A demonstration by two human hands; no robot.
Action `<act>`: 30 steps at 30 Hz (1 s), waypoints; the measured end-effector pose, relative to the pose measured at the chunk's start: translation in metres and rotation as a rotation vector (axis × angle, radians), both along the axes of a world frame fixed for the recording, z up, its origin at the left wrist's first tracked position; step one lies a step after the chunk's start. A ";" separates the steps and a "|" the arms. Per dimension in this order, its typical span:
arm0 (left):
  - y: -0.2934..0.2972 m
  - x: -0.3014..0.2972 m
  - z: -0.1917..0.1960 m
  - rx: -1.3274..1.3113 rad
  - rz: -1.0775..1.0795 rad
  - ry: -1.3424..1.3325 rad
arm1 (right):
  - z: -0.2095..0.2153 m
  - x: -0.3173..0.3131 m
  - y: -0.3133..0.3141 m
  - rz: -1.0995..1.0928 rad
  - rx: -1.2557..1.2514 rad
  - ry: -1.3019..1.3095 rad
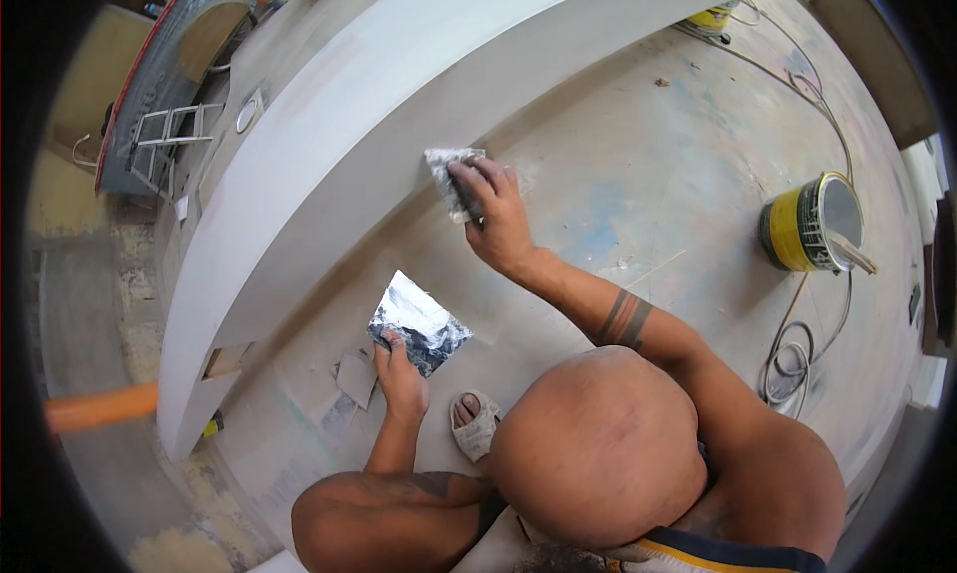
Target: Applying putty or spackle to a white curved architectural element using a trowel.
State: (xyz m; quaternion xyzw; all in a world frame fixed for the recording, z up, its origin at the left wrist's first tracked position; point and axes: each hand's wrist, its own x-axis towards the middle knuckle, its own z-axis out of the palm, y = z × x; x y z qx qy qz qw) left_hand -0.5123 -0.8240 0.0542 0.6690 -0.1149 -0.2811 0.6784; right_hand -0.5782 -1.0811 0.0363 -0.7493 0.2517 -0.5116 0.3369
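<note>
My left hand (402, 379) grips the lower edge of a flat, squarish putty board (404, 299), its dark surface smeared with white putty. In my right hand (498, 214) is a flat, putty-smeared spreader (439, 169), with my fingers pressed over it. The spreader is at the lower part of a long, curved white panel (349, 144), near where the panel meets the floor; whether it touches the surface I cannot tell. A grey, squarish sheet (356, 379) lies on the floor beside my left hand.
To the right stands an open yellow and black can (793, 229) with a brush (852, 252) in it. A hose (793, 359) coils on the dusty floor. Another yellow can (710, 19) is by the panel's far end. A small ladder (174, 129) and an orange pipe (100, 406) lie beyond the panel.
</note>
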 end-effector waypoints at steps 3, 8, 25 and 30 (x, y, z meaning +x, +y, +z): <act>0.008 0.005 -0.002 -0.007 0.115 0.243 | -0.004 0.007 0.017 0.178 -0.097 0.134; 0.021 0.015 -0.013 -0.179 0.087 0.844 | 0.007 -0.015 0.029 0.529 -0.024 0.177; -0.042 0.000 0.029 -0.385 -0.237 0.617 | -0.005 -0.148 0.010 0.532 -0.108 0.603; -0.041 -0.002 0.018 -0.439 -0.241 0.768 | -0.014 -0.132 0.001 0.245 0.809 -0.075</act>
